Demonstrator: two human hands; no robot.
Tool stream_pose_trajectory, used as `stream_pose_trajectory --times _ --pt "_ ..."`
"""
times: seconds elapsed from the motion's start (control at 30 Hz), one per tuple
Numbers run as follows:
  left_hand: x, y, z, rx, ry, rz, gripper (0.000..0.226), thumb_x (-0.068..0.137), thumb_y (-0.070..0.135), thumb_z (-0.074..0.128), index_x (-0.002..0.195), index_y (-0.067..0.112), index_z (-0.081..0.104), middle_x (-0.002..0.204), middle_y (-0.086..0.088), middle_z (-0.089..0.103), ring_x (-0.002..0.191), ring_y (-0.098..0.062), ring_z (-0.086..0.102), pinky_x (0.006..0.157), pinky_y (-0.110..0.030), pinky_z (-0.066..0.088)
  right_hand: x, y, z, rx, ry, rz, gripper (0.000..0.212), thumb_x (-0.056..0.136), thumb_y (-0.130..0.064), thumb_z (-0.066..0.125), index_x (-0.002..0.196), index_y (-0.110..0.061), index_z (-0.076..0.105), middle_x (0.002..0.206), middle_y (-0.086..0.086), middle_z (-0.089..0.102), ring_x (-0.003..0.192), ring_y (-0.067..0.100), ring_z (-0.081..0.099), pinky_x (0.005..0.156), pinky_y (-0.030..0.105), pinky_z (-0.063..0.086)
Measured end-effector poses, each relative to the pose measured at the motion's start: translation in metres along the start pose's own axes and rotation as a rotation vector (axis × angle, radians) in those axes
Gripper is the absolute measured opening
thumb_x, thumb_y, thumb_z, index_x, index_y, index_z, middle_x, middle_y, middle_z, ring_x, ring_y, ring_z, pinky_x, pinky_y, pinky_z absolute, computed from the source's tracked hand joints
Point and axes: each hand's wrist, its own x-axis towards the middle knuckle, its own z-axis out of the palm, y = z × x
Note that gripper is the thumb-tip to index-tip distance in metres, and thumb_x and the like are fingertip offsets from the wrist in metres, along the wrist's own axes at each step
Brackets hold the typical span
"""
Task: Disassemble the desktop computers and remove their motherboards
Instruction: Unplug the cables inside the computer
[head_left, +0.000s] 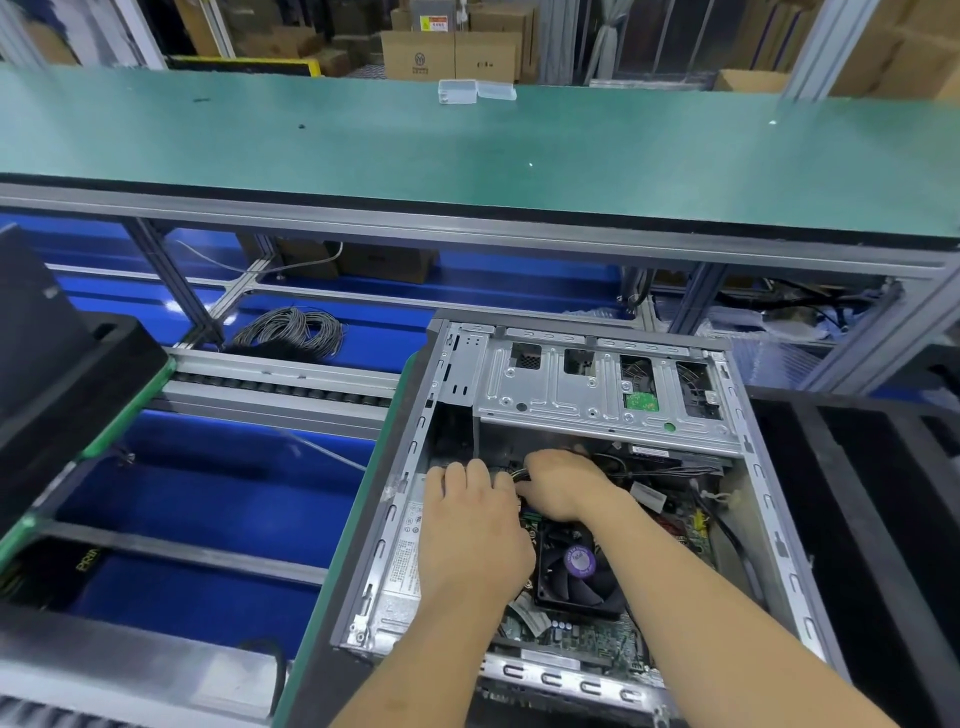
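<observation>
Head view, left to right; my left hand (470, 525) lies flat by the power box (402, 561); my right hand (563, 486) pinches the wire bundle (521, 474), closer to it; the motherboard (582, 636) sits below, inside the open case (779, 525).

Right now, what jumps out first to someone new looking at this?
The open grey metal desktop computer case lying on its side at lower right, with both bare hands inside it: the left hand and right hand meet at a bundle of wires just below the silver drive cage. Near the wrists sits the black cooler fan with a purple hub on the green motherboard. Behind, a long green workbench top spans the view.
</observation>
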Motion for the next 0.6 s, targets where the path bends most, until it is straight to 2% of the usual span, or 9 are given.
stream_pose_trajectory --times 0.13,0.2,0.3,0.6 --pt "-0.0006 -0.0004 0.0002 0.0 0.002 0.001 0.026 0.09 0.033 0.042 0.112 0.021 0.05 0.108 -0.003 0.047 0.105 -0.027 0.041 0.103 -0.044 0.027 0.0017 0.0004 -0.0001 -0.019 -0.022 -0.023 0.03 0.101 -0.042 0.045 0.1 -0.014 0.055 0.11 0.009 0.062 0.103 0.03 0.058 0.095 0.047 0.046" --pt "0.0002 0.0001 -0.0001 -0.002 -0.001 0.002 0.026 0.091 0.032 0.042 0.113 0.021 0.049 0.108 -0.004 0.047 0.105 -0.028 0.041 0.103 -0.044 0.028 0.0036 0.0009 0.0 -0.025 -0.015 -0.034 0.024 0.101 -0.037 0.046 0.096 -0.015 0.053 0.105 0.008 0.062 0.098 0.029 0.059 0.089 0.044 0.049" --pt "0.0002 0.0002 -0.0001 -0.005 -0.007 0.001 0.026 0.091 0.031 0.042 0.113 0.02 0.049 0.108 -0.004 0.046 0.105 -0.028 0.041 0.104 -0.045 0.028 0.0066 0.0011 0.0002 -0.03 0.005 -0.053 0.014 0.1 -0.027 0.048 0.092 -0.016 0.052 0.088 0.001 0.055 0.087 0.026 0.057 0.071 0.037 0.047" --pt "-0.002 -0.0013 -0.0019 -0.045 -0.003 0.0 0.018 0.089 0.028 0.045 0.105 0.02 0.046 0.105 -0.004 0.045 0.102 -0.028 0.039 0.104 -0.045 0.028 0.0045 -0.0026 -0.0001 -0.083 0.087 -0.129 0.015 0.098 -0.019 0.05 0.084 -0.016 0.045 0.08 -0.003 0.046 0.078 0.023 0.052 0.066 0.034 0.045"
